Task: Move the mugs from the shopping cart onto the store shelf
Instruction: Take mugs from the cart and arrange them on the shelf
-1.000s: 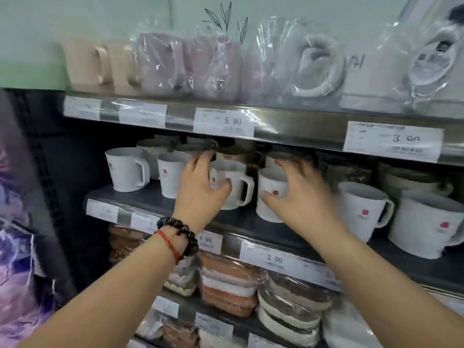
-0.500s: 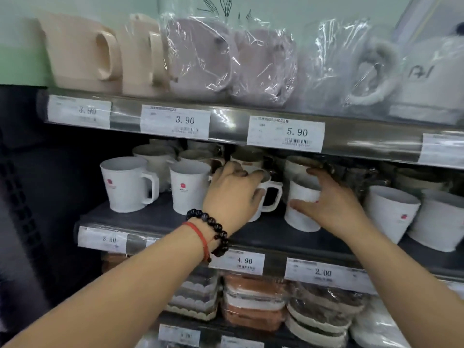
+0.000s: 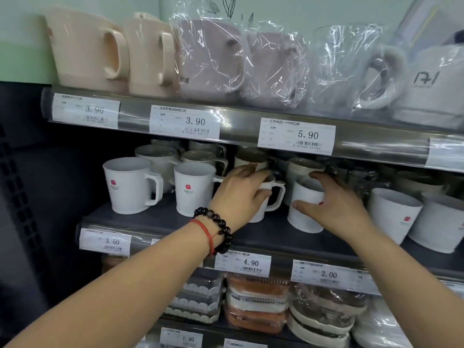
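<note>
White mugs with small red logos stand on the dark middle shelf (image 3: 160,223). My left hand (image 3: 238,194), with a bead bracelet and red string at the wrist, wraps around a white mug (image 3: 272,197) whose handle points right. My right hand (image 3: 334,204) grips a second white mug (image 3: 305,209) just to the right, thumb across its front and fingers over the rim. Both mugs rest on the shelf. Two more logo mugs, one (image 3: 130,184) and another (image 3: 194,188), stand to the left. The shopping cart is out of view.
More mugs (image 3: 394,214) crowd the shelf's right end and back row. The upper shelf rail (image 3: 238,121) with price tags hangs close above my hands; it carries beige and plastic-wrapped jugs (image 3: 213,56). Wrapped bowls (image 3: 256,302) fill the lower shelf.
The view has moved closer and shifted right along the shelf. Both hands stay on their mugs, pushed slightly deeper onto the shelf.
</note>
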`<move>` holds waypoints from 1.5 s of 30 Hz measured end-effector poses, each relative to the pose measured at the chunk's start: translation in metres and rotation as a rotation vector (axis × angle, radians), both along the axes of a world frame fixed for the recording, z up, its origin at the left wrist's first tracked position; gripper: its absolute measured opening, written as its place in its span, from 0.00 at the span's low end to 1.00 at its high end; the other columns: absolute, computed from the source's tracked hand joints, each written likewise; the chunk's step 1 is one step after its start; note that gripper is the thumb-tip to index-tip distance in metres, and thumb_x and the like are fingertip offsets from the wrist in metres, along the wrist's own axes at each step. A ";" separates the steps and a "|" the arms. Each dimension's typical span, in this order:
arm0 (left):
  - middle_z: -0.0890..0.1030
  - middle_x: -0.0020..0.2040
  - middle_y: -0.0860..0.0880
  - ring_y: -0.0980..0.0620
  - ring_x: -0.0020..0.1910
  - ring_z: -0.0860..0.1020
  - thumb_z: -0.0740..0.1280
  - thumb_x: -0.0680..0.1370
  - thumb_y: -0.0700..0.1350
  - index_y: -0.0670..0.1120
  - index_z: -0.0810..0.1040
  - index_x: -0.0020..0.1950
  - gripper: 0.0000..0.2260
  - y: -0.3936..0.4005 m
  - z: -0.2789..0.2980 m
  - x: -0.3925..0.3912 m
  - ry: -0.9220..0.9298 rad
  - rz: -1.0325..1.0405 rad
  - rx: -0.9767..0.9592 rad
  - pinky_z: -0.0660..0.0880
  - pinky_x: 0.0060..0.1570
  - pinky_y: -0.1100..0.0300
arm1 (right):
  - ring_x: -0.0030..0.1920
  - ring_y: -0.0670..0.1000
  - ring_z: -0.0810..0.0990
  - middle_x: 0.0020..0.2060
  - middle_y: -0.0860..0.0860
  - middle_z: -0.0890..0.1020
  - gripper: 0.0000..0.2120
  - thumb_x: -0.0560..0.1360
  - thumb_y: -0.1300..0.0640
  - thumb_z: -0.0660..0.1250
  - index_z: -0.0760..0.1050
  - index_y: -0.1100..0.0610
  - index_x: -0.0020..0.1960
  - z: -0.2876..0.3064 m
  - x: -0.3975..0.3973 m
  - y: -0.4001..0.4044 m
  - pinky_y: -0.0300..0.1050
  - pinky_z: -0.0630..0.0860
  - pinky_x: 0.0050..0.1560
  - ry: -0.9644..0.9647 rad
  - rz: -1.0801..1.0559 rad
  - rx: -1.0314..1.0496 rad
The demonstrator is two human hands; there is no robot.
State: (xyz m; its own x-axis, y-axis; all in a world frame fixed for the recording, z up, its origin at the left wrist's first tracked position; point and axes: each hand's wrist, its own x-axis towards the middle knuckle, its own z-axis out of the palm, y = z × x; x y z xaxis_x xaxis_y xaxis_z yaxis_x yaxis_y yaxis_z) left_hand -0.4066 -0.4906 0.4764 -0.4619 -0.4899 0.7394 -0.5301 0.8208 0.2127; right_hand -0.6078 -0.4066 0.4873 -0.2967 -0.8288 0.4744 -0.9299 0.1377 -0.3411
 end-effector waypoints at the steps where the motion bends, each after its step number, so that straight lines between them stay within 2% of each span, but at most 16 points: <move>1: 0.78 0.61 0.47 0.47 0.65 0.70 0.68 0.76 0.49 0.48 0.76 0.66 0.18 0.003 0.001 0.004 0.048 -0.026 0.020 0.67 0.65 0.55 | 0.64 0.57 0.73 0.67 0.47 0.73 0.33 0.64 0.33 0.69 0.68 0.42 0.65 0.001 0.004 0.001 0.58 0.68 0.65 0.029 -0.027 -0.028; 3: 0.77 0.62 0.48 0.49 0.67 0.68 0.68 0.75 0.48 0.47 0.75 0.65 0.19 0.012 0.004 0.020 0.156 -0.048 -0.004 0.64 0.67 0.58 | 0.64 0.58 0.72 0.63 0.49 0.76 0.30 0.64 0.33 0.68 0.70 0.44 0.63 0.003 0.017 0.006 0.61 0.69 0.64 0.052 -0.011 -0.182; 6: 0.77 0.59 0.47 0.49 0.63 0.70 0.67 0.73 0.43 0.43 0.76 0.61 0.17 0.021 0.005 0.067 0.339 0.049 -0.119 0.64 0.67 0.59 | 0.54 0.56 0.78 0.52 0.50 0.80 0.21 0.67 0.42 0.69 0.77 0.50 0.56 0.009 0.058 0.011 0.57 0.76 0.53 0.011 0.171 -0.423; 9: 0.78 0.54 0.43 0.44 0.59 0.72 0.66 0.69 0.41 0.40 0.77 0.56 0.16 0.011 0.005 0.132 0.433 0.310 -0.212 0.64 0.65 0.56 | 0.52 0.49 0.79 0.50 0.45 0.81 0.15 0.70 0.46 0.70 0.79 0.50 0.55 0.012 0.116 0.006 0.50 0.77 0.50 -0.038 0.354 -0.382; 11: 0.76 0.58 0.40 0.39 0.62 0.70 0.64 0.68 0.46 0.40 0.75 0.61 0.22 -0.002 0.006 0.173 0.390 0.517 -0.087 0.60 0.66 0.56 | 0.55 0.49 0.77 0.55 0.45 0.80 0.19 0.71 0.40 0.68 0.76 0.47 0.59 0.015 0.151 -0.006 0.49 0.77 0.50 0.007 0.373 -0.267; 14: 0.62 0.72 0.38 0.36 0.70 0.58 0.69 0.69 0.48 0.47 0.60 0.75 0.36 -0.006 0.005 0.208 0.285 0.739 0.242 0.57 0.70 0.46 | 0.61 0.53 0.74 0.63 0.47 0.75 0.28 0.71 0.35 0.65 0.68 0.44 0.66 0.021 0.191 -0.031 0.48 0.73 0.53 0.173 0.336 -0.126; 17: 0.51 0.76 0.40 0.36 0.72 0.56 0.71 0.70 0.46 0.54 0.47 0.78 0.44 -0.002 0.000 0.211 0.204 0.645 0.378 0.61 0.68 0.44 | 0.66 0.57 0.69 0.69 0.49 0.69 0.33 0.69 0.33 0.65 0.63 0.44 0.70 0.024 0.209 -0.056 0.53 0.71 0.61 0.266 0.281 -0.053; 19: 0.50 0.77 0.42 0.38 0.71 0.61 0.71 0.71 0.46 0.57 0.42 0.77 0.46 -0.006 -0.002 0.211 0.227 0.548 0.453 0.66 0.66 0.48 | 0.68 0.58 0.66 0.71 0.50 0.66 0.34 0.68 0.34 0.66 0.60 0.43 0.70 0.022 0.212 -0.069 0.55 0.69 0.63 0.264 0.258 0.015; 22: 0.65 0.72 0.45 0.46 0.61 0.73 0.73 0.71 0.45 0.57 0.38 0.77 0.50 -0.018 -0.001 0.212 0.341 0.428 0.582 0.70 0.56 0.59 | 0.69 0.59 0.66 0.71 0.51 0.64 0.33 0.69 0.36 0.66 0.59 0.42 0.70 0.018 0.211 -0.079 0.54 0.69 0.60 0.246 0.248 0.086; 24: 0.72 0.67 0.47 0.51 0.54 0.74 0.74 0.70 0.46 0.57 0.37 0.77 0.51 -0.021 -0.001 0.213 0.429 0.374 0.679 0.70 0.50 0.61 | 0.68 0.59 0.66 0.70 0.51 0.66 0.31 0.69 0.38 0.66 0.61 0.42 0.69 0.014 0.211 -0.082 0.52 0.69 0.60 0.257 0.235 0.102; 27: 0.74 0.65 0.50 0.54 0.52 0.73 0.76 0.69 0.46 0.57 0.38 0.77 0.53 -0.023 -0.005 0.212 0.500 0.341 0.680 0.70 0.48 0.62 | 0.68 0.58 0.66 0.69 0.52 0.68 0.31 0.70 0.40 0.67 0.62 0.45 0.69 0.012 0.210 -0.083 0.52 0.69 0.60 0.256 0.221 0.079; 33: 0.74 0.66 0.51 0.49 0.59 0.76 0.78 0.66 0.52 0.60 0.41 0.76 0.53 -0.026 -0.013 0.211 0.498 0.375 0.608 0.76 0.57 0.53 | 0.67 0.58 0.68 0.68 0.51 0.68 0.36 0.66 0.38 0.69 0.61 0.44 0.69 0.010 0.207 -0.079 0.53 0.71 0.62 0.196 0.258 -0.006; 37: 0.72 0.59 0.57 0.54 0.55 0.75 0.78 0.66 0.52 0.57 0.44 0.77 0.52 -0.025 -0.014 0.216 0.504 0.350 0.619 0.73 0.52 0.59 | 0.65 0.57 0.70 0.66 0.51 0.71 0.34 0.66 0.43 0.72 0.64 0.48 0.69 0.005 0.199 -0.065 0.51 0.72 0.61 0.086 0.300 -0.182; 39: 0.75 0.59 0.58 0.55 0.56 0.76 0.78 0.65 0.54 0.54 0.56 0.75 0.45 -0.030 -0.015 0.219 0.490 0.335 0.621 0.73 0.52 0.60 | 0.64 0.57 0.70 0.66 0.53 0.71 0.34 0.67 0.45 0.72 0.64 0.49 0.69 0.004 0.199 -0.061 0.51 0.72 0.60 0.012 0.318 -0.179; 41: 0.78 0.55 0.59 0.56 0.54 0.77 0.78 0.65 0.53 0.55 0.67 0.66 0.33 -0.033 -0.015 0.220 0.475 0.320 0.620 0.74 0.51 0.60 | 0.64 0.57 0.71 0.66 0.53 0.70 0.34 0.68 0.47 0.72 0.63 0.49 0.70 0.003 0.199 -0.062 0.49 0.71 0.60 -0.013 0.322 -0.156; 45: 0.78 0.53 0.60 0.58 0.54 0.77 0.78 0.65 0.52 0.57 0.70 0.61 0.28 -0.034 -0.016 0.217 0.474 0.287 0.612 0.75 0.52 0.58 | 0.64 0.58 0.72 0.66 0.55 0.71 0.31 0.70 0.53 0.70 0.62 0.51 0.70 0.001 0.198 -0.066 0.47 0.69 0.60 -0.035 0.336 -0.144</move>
